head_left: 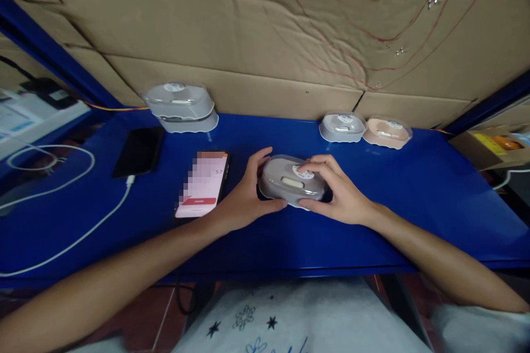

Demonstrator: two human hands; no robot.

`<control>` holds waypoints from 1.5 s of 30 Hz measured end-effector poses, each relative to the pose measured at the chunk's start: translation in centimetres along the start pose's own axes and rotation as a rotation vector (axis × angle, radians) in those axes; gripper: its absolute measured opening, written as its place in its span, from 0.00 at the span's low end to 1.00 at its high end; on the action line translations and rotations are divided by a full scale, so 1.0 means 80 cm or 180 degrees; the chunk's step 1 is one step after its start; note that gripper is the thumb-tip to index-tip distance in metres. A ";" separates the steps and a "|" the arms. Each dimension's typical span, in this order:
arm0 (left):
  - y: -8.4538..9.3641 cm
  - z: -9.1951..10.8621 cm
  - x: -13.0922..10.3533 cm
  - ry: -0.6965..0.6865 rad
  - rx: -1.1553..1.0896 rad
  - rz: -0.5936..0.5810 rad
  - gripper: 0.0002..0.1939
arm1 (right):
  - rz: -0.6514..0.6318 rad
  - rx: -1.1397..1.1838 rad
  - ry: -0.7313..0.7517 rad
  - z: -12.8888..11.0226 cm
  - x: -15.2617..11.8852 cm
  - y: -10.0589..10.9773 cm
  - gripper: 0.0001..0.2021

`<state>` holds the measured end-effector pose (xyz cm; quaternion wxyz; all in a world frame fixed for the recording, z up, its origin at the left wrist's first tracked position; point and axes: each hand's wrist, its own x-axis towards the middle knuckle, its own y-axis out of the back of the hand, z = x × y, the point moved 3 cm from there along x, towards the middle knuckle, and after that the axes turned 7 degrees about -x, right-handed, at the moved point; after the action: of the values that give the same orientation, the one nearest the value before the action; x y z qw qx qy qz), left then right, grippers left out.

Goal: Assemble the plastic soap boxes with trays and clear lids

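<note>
Between my two hands, a grey oval soap box (pixel 278 181) with a clear domed lid and a round white label rests on or just above the blue table. My left hand (pixel 248 193) curves around its left end, thumb at the front edge and one finger stretched out behind. At the right end, my right hand (pixel 342 190) grips it, with fingers over the lid by the label and the thumb along the front edge. The hidden fingertips of my left hand do not show clearly.
A phone with a lit screen (pixel 202 185) lies left of my hands, and a dark phone (pixel 138 151) on a white cable (pixel 110 218) beyond it. Along the cardboard backing (pixel 265 80) stand stacked grey boxes (pixel 182 102), another grey box (pixel 342 128) and a peach box (pixel 388 132).
</note>
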<state>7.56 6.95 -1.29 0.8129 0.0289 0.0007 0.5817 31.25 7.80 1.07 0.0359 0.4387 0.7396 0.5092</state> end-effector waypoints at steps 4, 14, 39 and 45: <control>-0.002 0.008 -0.002 0.0271 -0.0238 -0.0125 0.62 | 0.0172 0.0247 0.0025 -0.002 -0.002 -0.001 0.26; -0.010 0.016 -0.006 0.0608 -0.0648 -0.0118 0.62 | 0.0683 0.1004 -0.0837 0.038 -0.002 0.004 0.19; -0.010 0.018 -0.003 0.0702 -0.1522 0.0060 0.55 | 0.0342 0.0601 0.0108 0.000 -0.004 0.004 0.19; -0.014 0.025 -0.012 0.0616 -0.1300 -0.0035 0.54 | 0.0273 0.0436 0.0287 -0.009 -0.005 -0.004 0.24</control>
<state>8.37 5.59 0.63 0.8011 -0.1922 -0.0389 0.5654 30.97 6.95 1.00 -0.0494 0.4481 0.7540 0.4777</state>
